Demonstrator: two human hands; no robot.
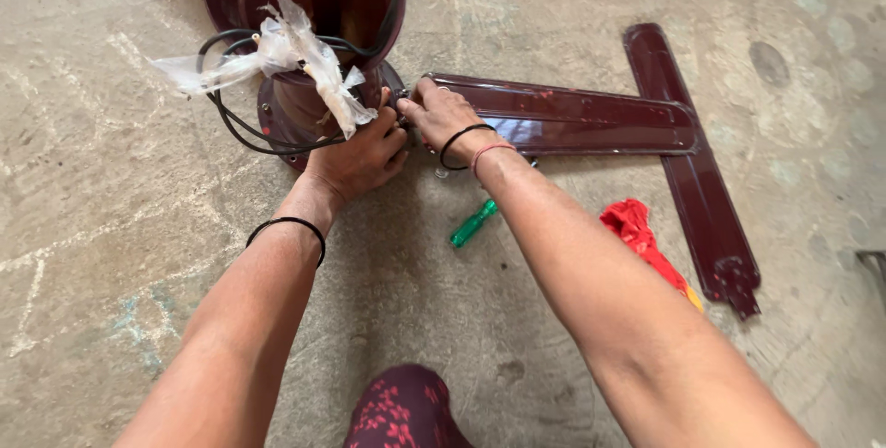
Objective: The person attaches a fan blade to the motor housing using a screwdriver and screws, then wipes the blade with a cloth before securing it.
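A dark maroon ceiling fan motor housing (314,5) stands on the concrete floor, with black wires (242,132) and crumpled clear plastic (295,56) draped over it. My left hand (358,155) cups the lower rim of the housing from the front. My right hand (443,116) pinches at the spot where a maroon fan blade (572,118) meets the housing rim. Both wrists wear black bands. What the right fingers pinch is hidden.
A second maroon blade (692,162) lies across the first one's far end, at right. A green-handled screwdriver (473,224) lies on the floor under my right forearm. A red cloth (637,231) sits beside it. My knee in patterned fabric (406,411) shows at the bottom.
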